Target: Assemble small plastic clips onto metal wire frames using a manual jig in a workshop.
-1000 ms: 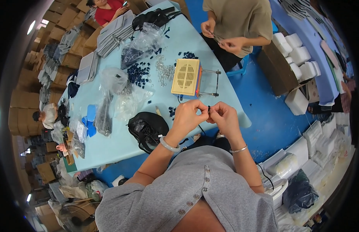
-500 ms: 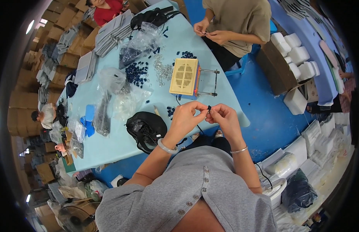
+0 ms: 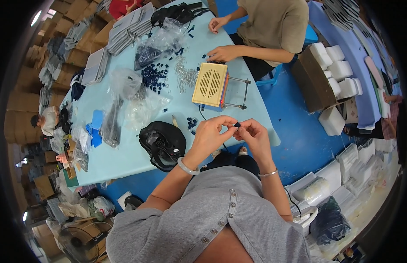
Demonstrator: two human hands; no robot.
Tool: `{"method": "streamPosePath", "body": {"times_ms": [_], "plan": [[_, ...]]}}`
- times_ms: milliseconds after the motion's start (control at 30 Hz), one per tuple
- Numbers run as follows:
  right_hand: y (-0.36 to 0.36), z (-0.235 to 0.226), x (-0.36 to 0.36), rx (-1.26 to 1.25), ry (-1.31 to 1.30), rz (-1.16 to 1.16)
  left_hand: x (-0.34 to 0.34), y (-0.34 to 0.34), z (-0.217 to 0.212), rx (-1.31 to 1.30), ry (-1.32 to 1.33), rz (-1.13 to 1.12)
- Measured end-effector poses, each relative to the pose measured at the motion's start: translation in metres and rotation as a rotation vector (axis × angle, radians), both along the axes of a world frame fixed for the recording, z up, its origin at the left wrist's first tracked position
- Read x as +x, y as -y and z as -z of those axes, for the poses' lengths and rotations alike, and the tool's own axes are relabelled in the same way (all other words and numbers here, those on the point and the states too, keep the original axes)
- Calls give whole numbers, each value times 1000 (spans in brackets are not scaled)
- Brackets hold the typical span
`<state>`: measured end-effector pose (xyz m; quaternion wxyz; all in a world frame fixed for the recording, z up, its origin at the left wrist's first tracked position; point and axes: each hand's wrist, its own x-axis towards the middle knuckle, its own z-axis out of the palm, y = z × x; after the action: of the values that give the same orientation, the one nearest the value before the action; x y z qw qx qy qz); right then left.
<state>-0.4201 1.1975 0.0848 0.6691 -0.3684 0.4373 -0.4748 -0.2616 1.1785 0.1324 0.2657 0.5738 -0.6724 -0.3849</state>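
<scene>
Between the fingertips of both my hands, just past the table's near right edge, is a small dark blue piece [image 3: 237, 125]; its exact kind is too small to tell. My left hand [image 3: 212, 135] pinches it from one side, thumb against forefinger. From the other side my right hand [image 3: 253, 135] grips it, fingers curled. Several similar dark blue pieces [image 3: 192, 124] lie on the table beside my left hand. Farther off are a heap of dark blue pieces [image 3: 154, 78] and a scatter of small clear rings [image 3: 184, 78].
A cream-topped box device [image 3: 209, 82] with metal rods stands beyond my hands. An open black bag [image 3: 163, 144] sits at the near edge of the light blue table [image 3: 124, 167]. Clear plastic bags [image 3: 144, 109] lie farther left. Across the table, a co-worker's hand [image 3: 223, 53] reaches down behind the device.
My hands stay together, and the dark blue piece is turned to a different angle. The co-worker's hands have parted, one lowering to the table. The view has shifted slightly.
</scene>
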Motion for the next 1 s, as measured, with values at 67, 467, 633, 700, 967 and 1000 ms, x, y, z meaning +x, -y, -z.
{"method": "streamPosePath", "body": {"times_ms": [67,467,633,700,967,1000], "plan": [[0,0,0,-10,17,5,0,0,2,-2,-14,-4],[-3,11,-1,0,40,-3,-2,-1,5,38,-48,11],[-2,12,1,-21,-70,-5,-1,-3,16,4,-42,5],[-1,13,0,-21,-107,-20,1,-4,22,75,-101,-17],[7,2,-2,52,-65,-45,6,-4,42,235,-503,-94],[8,2,-2,65,-52,-38,6,-3,39,256,-491,-84]]}}
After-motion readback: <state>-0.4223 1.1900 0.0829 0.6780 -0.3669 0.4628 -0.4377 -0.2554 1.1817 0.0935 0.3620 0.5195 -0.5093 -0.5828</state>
